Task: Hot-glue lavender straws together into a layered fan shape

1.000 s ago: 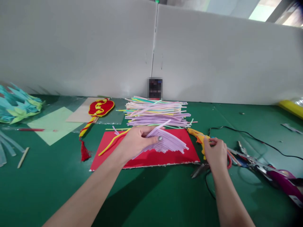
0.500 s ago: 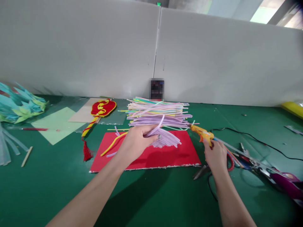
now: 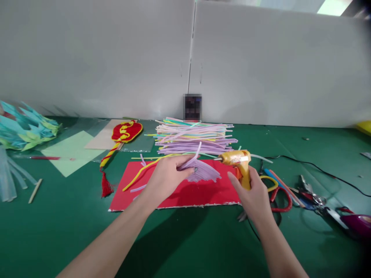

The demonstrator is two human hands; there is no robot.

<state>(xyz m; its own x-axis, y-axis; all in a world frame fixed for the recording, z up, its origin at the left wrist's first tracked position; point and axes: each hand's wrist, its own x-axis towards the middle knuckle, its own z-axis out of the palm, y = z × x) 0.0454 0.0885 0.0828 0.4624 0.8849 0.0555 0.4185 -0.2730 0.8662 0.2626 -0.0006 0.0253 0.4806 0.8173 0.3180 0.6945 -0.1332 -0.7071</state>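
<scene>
Between the thumb and fingers of my left hand [image 3: 171,174] is a fan-shaped piece made of lilac pipe cleaners [image 3: 204,170], one stem sticking up from it. It is held over a red board [image 3: 188,199]. My right hand [image 3: 256,193] grips the handle of a yellow hot glue gun [image 3: 236,157], its nozzle pointing left toward the lilac piece but apart from it. A clear glue stick juts from the gun's back. On the board's left part lie a bent yellow pipe cleaner [image 3: 136,175] and short lilac pieces. Behind the board is a heap of pastel pipe cleaners [image 3: 194,139].
Red-handled scissors [image 3: 285,208], pliers [image 3: 314,199] and a purple tool [image 3: 358,224] lie at the right, with a black cord [image 3: 313,164]. A red and yellow fan with tassel [image 3: 126,131], green paper [image 3: 74,150] and a turquoise paper craft [image 3: 26,127] are left. A white partition [image 3: 101,58] stands behind.
My right hand has lifted the glue gun off to the left and up, turning its nozzle toward the lilac piece. The scissors' handles now show more. My left hand has barely moved.
</scene>
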